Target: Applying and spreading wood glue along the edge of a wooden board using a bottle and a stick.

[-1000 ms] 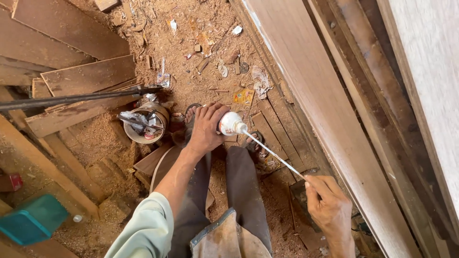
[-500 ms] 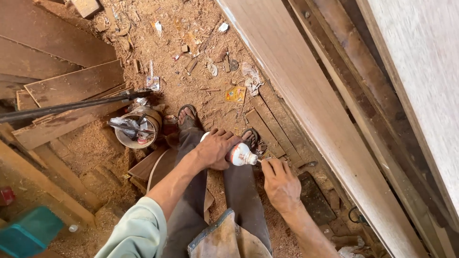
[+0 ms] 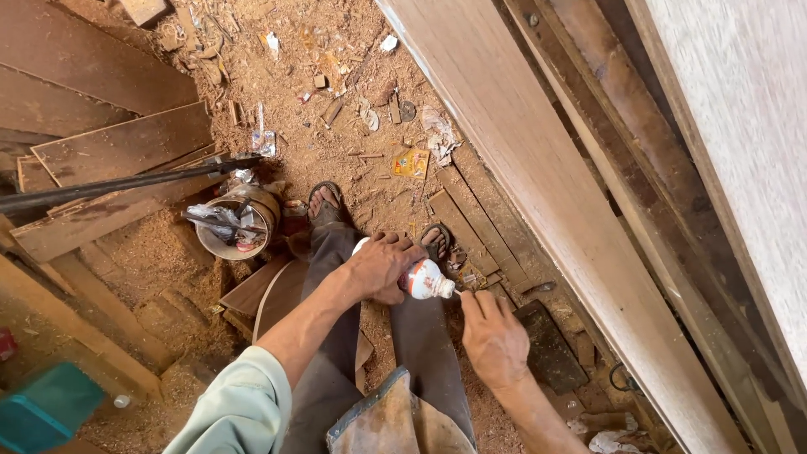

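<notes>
My left hand [image 3: 380, 267] grips a small white bottle [image 3: 423, 279] with a red label, held sideways in front of my legs with its tip pointing right. My right hand [image 3: 494, 338] is right beside it, its thumb and forefinger pinched at the bottle's narrow tip. Whatever sits between those fingertips is hidden. Below both hands are my dark trousers and my sandalled feet [image 3: 326, 202] on the sawdust floor.
A round tin [image 3: 237, 225] holding tools stands left of my feet, with a long dark metal bar [image 3: 126, 181] lying across the boards above it. Planks are stacked on the left. A long pale plank [image 3: 538, 168] runs diagonally on the right. A teal box [image 3: 42, 408] sits at the lower left.
My right hand, earlier far off at the end of a thin rod sticking out of the bottle, has come up to the tip. The rod no longer shows. The bottle dropped lower.
</notes>
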